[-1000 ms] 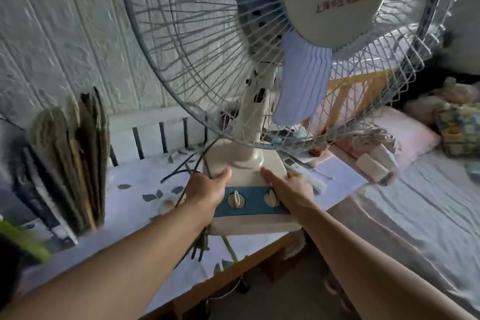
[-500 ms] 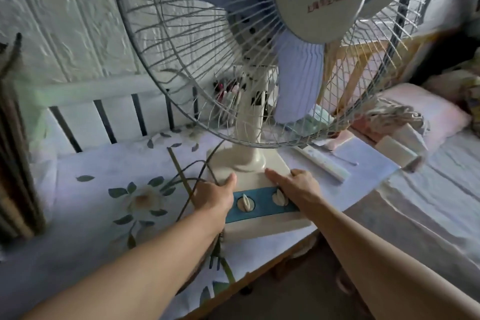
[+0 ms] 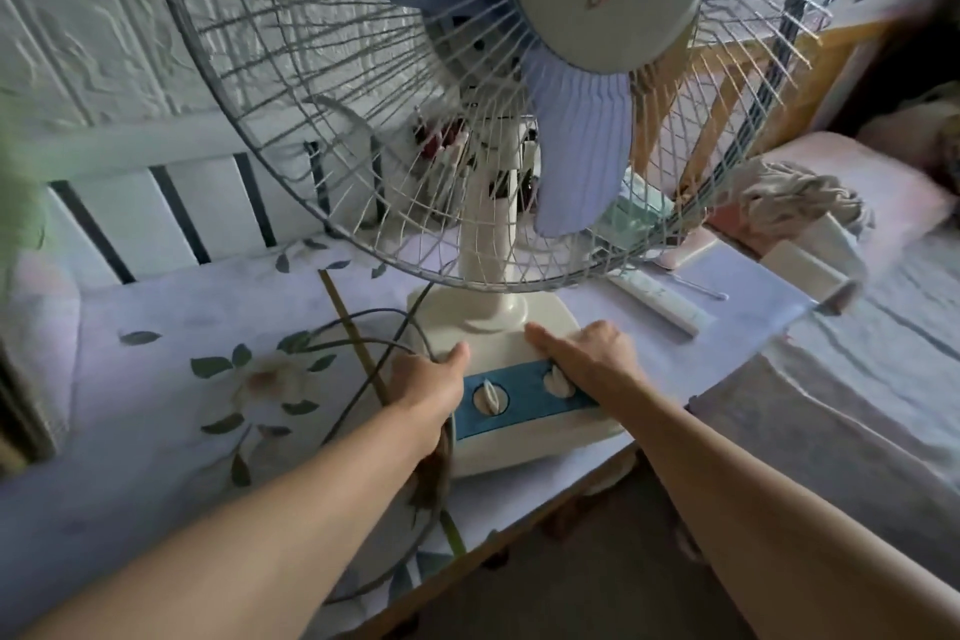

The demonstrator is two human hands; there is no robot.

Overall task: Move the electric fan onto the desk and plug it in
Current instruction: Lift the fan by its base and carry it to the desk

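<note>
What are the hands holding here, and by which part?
Both hands grip the electric fan by its base: left hand on the left side, right hand on the right.

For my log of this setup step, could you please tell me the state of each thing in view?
electric fan: upright, base on the desk, blades look still
power cord: loose on the desk, plug unseen
left hand: grips the base's left side
right hand: grips the base's right side
desk: covered by floral cloth
</note>
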